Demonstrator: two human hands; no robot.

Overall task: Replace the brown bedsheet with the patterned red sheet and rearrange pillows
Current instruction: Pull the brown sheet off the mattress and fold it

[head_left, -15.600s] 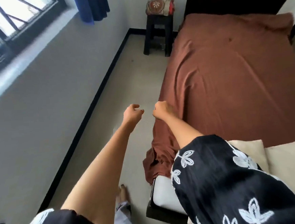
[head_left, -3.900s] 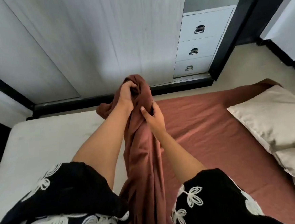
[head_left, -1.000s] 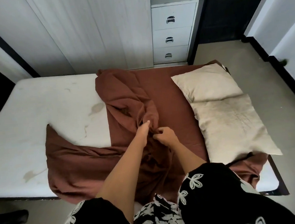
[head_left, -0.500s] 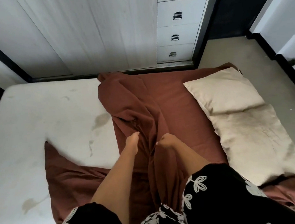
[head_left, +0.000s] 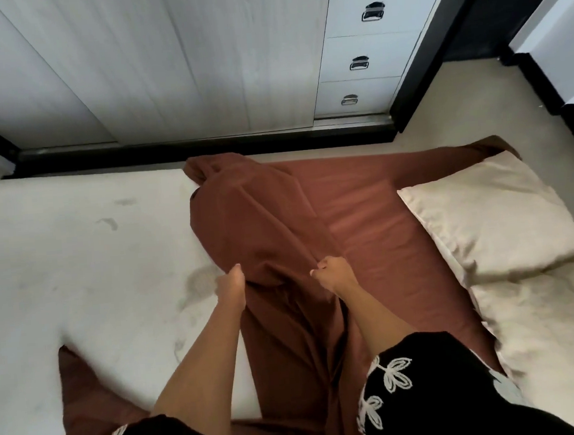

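Both fists clamped on the brown bedsheet [head_left: 266, 239]: left hand [head_left: 231, 285] and right hand [head_left: 333, 273] side by side, each pinching a gathered fold, bunched cloth running away from the grip toward the wardrobe [head_left: 150, 63] and trailing back between the arms. Right of the right hand, flat sheet pinned under two cream pillows [head_left: 492, 221], likely the snag for any further pull; left of the left hand, bare stained mattress [head_left: 75, 254]. No patterned red sheet in view.

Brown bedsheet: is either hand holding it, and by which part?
Both. The left hand and right hand each grip the gathered fold of the brown bedsheet mid-bed, one on each side of the bunch.
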